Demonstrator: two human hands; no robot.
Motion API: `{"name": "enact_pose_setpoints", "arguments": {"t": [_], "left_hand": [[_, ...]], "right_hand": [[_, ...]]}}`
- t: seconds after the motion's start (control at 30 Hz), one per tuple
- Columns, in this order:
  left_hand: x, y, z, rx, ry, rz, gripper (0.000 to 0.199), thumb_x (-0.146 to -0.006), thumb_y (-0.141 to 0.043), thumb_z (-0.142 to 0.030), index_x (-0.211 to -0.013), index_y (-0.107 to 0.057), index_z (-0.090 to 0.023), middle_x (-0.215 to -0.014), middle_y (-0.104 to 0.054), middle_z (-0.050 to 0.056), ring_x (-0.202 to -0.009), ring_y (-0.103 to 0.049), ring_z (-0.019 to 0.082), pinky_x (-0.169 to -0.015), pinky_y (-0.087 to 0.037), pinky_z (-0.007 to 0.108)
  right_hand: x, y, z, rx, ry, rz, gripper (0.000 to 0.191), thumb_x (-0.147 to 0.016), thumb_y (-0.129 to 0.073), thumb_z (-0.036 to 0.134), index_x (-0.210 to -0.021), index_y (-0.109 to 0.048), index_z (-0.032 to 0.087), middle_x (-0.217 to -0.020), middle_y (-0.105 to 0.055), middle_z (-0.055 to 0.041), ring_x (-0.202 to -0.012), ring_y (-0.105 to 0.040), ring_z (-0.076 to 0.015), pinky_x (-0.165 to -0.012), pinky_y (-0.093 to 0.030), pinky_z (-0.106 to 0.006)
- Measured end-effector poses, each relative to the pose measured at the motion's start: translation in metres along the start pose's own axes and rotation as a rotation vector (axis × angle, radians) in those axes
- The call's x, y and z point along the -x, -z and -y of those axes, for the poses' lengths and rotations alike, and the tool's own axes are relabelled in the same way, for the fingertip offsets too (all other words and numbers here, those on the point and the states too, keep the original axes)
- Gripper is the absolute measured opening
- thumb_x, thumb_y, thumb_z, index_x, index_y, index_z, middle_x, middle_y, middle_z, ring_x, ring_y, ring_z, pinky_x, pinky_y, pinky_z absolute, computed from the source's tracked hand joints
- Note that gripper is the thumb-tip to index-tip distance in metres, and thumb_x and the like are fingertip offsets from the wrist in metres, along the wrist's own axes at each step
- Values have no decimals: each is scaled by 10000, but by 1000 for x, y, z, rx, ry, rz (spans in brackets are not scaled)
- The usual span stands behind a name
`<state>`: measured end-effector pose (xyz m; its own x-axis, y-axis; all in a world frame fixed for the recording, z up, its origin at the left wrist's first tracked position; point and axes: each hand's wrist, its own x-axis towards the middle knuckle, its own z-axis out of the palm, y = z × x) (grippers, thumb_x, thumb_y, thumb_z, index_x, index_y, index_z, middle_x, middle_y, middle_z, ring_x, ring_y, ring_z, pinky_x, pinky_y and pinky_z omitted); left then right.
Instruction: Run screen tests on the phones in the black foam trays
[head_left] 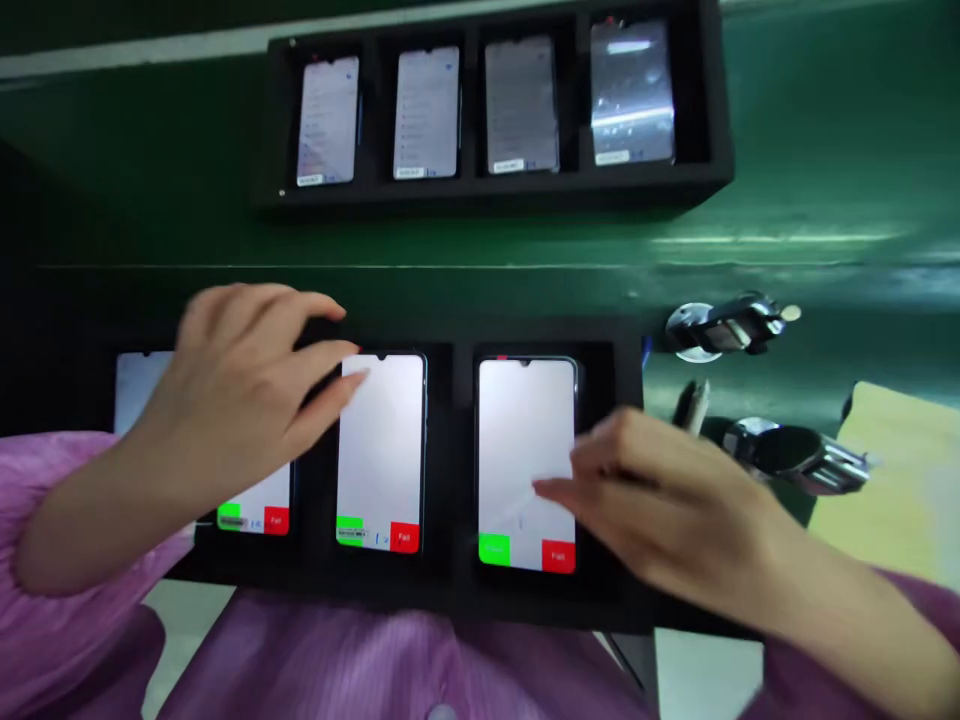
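Note:
My left hand is over the top left corner of a phone, its fingers spread and holding nothing. The thumb and a fingertip are at that corner; whether they touch it I cannot tell. Under this hand and wrist, another phone is partly hidden. My right hand is at the right side of a further phone, one finger stretched over its screen and the others bent. Contact with the glass is unclear. These lit phones show white screens with green and red boxes at the bottom, and lie in a black tray.
Part of another phone shows at the far left. Behind, a second black tray holds several phones on a green surface. At the right are two metallic devices, one upper and one lower, beside a yellow sheet.

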<state>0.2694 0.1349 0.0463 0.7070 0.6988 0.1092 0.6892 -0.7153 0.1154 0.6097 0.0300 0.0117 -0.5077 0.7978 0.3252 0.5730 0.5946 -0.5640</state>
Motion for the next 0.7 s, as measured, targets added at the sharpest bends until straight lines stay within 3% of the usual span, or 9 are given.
{"name": "enact_pose_setpoints", "arguments": {"t": [0.1,0.23,0.43,0.6,0.7], "left_hand": [[5,1,4,-98,106,80,268,-1113,-574,-360,-1101,-809,-231,-1439,-704,144,-1389,-626,459,-1157,-474,751],[6,0,8,-109,80,109,302,-1135,-557,-364,-1141,-801,-188,-1389,-704,154,-1407,-626,414,-1224,-454,706],[-2,-7,14,-50,16,58,414,-1146,-540,-429,-1129,-852,-158,-1550,-649,177,-1494,-568,486,-1261,-305,845],[-5,-17,23,56,6,12,398,-1113,-588,-488,-1105,-862,-201,-1444,-720,124,-1434,-633,419,-1251,-383,778],[-7,-19,27,39,0,-21,404,-1104,-601,-509,-1035,-861,-207,-1364,-753,105,-1388,-662,410,-1248,-371,793]], "right_hand": [[-29,1,-17,-157,-280,-139,104,-1062,-724,219,-961,-749,230,-930,-688,-23,-759,-665,-127,-602,-518,-285],[-41,-1,-20,-378,-587,-298,79,-1021,-776,286,-963,-735,252,-923,-721,-18,-779,-676,-156,-646,-544,-320],[-37,-3,-11,-419,-604,-389,105,-988,-817,266,-956,-721,236,-851,-683,2,-601,-569,-106,-533,-493,-306],[-28,-5,-4,-483,-574,-394,114,-1006,-791,250,-959,-692,218,-866,-693,20,-556,-629,-103,-444,-496,-281],[-20,-5,1,-521,-564,-369,110,-1003,-791,251,-976,-691,214,-909,-717,16,-651,-721,-129,-519,-582,-265]]}}
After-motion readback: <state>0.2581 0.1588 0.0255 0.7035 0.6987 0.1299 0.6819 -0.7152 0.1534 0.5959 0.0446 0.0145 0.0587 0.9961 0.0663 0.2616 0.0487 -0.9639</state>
